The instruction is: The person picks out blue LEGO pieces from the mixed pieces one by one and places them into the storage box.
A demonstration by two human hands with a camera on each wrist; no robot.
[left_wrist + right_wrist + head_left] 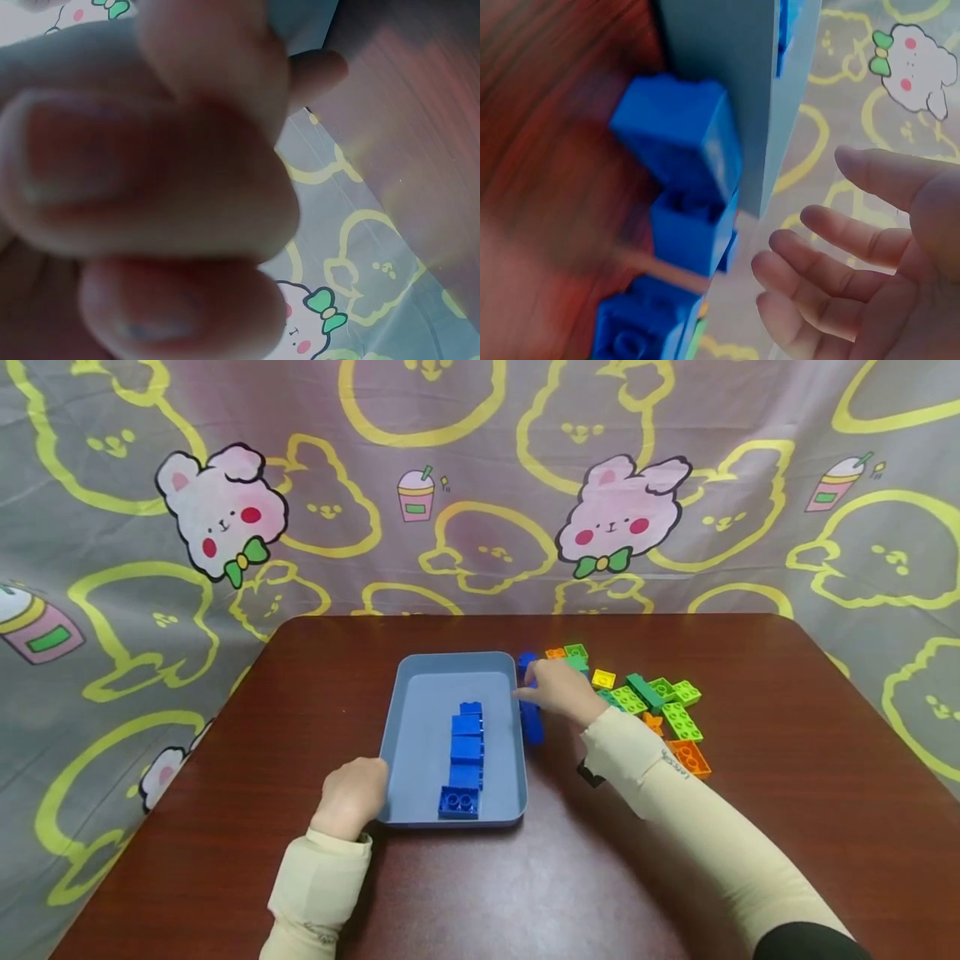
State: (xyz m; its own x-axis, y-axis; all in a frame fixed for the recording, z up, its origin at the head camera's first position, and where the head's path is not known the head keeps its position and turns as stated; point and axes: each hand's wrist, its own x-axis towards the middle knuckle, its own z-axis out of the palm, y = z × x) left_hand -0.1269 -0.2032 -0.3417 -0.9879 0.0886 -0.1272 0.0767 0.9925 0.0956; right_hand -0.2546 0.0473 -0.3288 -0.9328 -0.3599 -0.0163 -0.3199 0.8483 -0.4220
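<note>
A blue-grey tray (420,718) sits on the table. My left hand (352,793) grips its near left rim; the left wrist view shows the fingers (150,180) curled close to the camera, with a bit of the tray behind. Several blue toy bricks (466,749) form a lengthwise row inside the tray. My right hand (561,687) is over the tray's right side, above more blue bricks (532,724) lying along the outer wall. In the right wrist view that hand (855,270) has its fingers spread and holds nothing, beside a tilted blue brick (675,120).
Right of the tray lies a loose group of green bricks (681,722), orange bricks (690,758) and a yellow brick (603,679). A small black object (590,773) shows partly under my right forearm. A patterned cloth (480,485) hangs behind the brown table (322,693).
</note>
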